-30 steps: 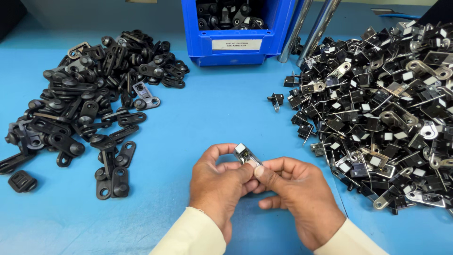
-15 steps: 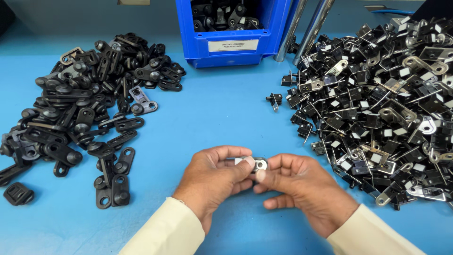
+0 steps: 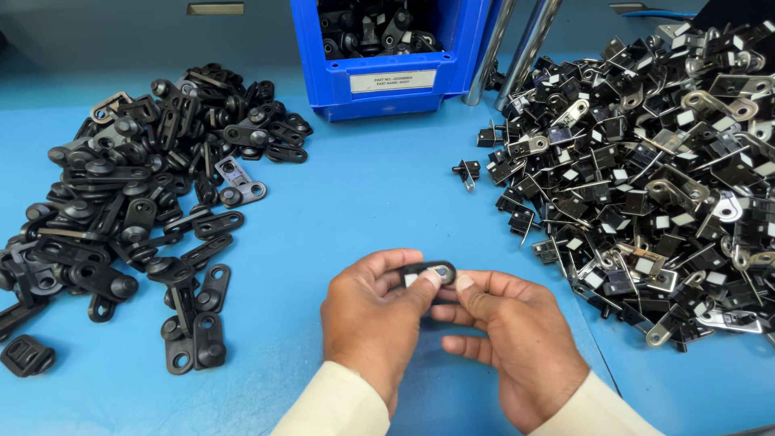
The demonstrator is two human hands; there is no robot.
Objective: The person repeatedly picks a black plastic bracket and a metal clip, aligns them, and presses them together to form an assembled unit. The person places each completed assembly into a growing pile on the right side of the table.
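Observation:
My left hand (image 3: 375, 323) and my right hand (image 3: 508, 339) meet low in the middle of the blue table (image 3: 355, 202). Together they pinch one small black bracket part (image 3: 434, 272) with a round silver stud, held between the thumbs and forefingers of both hands. The part lies flat across the fingertips, just above the table. Both cream sleeves show at the bottom edge.
A heap of black flat link parts (image 3: 137, 202) covers the left side. A larger heap of black and silver clip parts (image 3: 662, 178) fills the right. A blue bin (image 3: 387, 73) with more black parts stands at the back, beside two slanted metal rods (image 3: 521, 48). One stray clip (image 3: 467, 171) lies apart.
The small part has been turned between my fingers: it stood tilted with a silver end up, now it lies flat with the black face and stud showing. Both hands stayed in place.

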